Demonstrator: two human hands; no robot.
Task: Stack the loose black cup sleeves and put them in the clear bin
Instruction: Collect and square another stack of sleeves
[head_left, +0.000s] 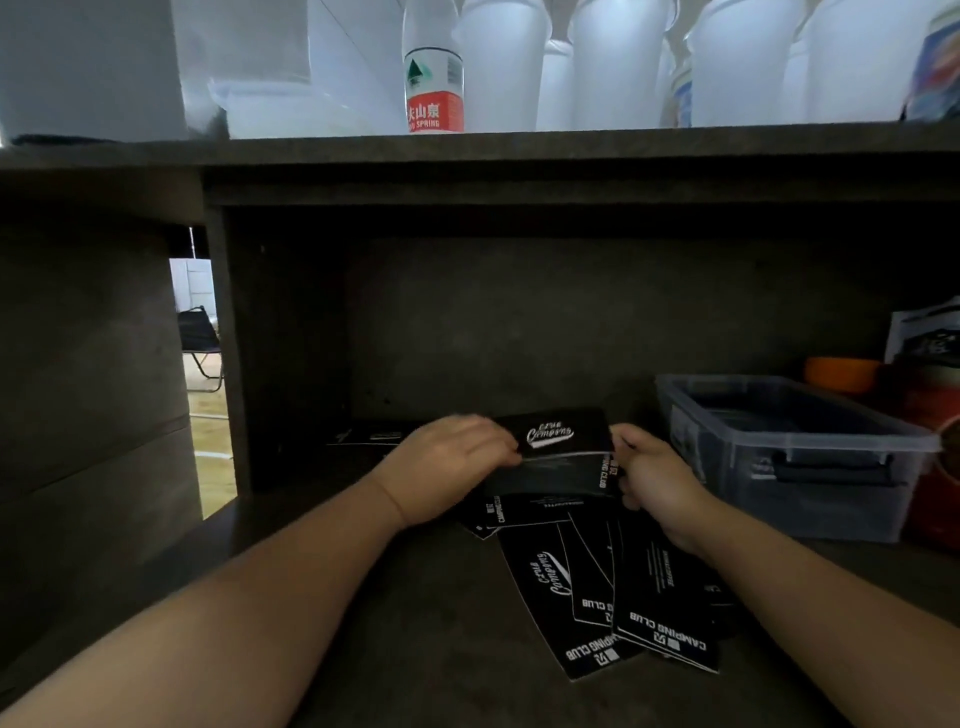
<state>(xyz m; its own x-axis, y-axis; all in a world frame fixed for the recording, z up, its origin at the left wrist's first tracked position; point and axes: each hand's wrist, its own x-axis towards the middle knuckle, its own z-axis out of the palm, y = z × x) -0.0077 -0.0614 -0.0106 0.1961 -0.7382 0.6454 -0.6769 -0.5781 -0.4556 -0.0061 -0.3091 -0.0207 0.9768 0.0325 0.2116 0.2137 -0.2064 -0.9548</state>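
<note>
Cup sleeves (558, 441) matt black card; bin (789, 447) clear glossy plastic; shelf (415, 649) matt dark wood-grain.

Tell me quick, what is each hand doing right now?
Left hand: grips the left end of a small stack of black cup sleeves.
Right hand: fingers curled round the right end of the same stack.

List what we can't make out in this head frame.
- Sleeve count in the held stack: head view, sleeves overlap and both hands cover the ends.
- Left hand fingertips: hidden behind the stack.
- Bin contents: dark shapes behind the cloudy wall, unreadable.
- Loose sleeves count: they overlap, and the right hand and its forearm cover some.
- Sleeves at shelf back: too dark.
</note>
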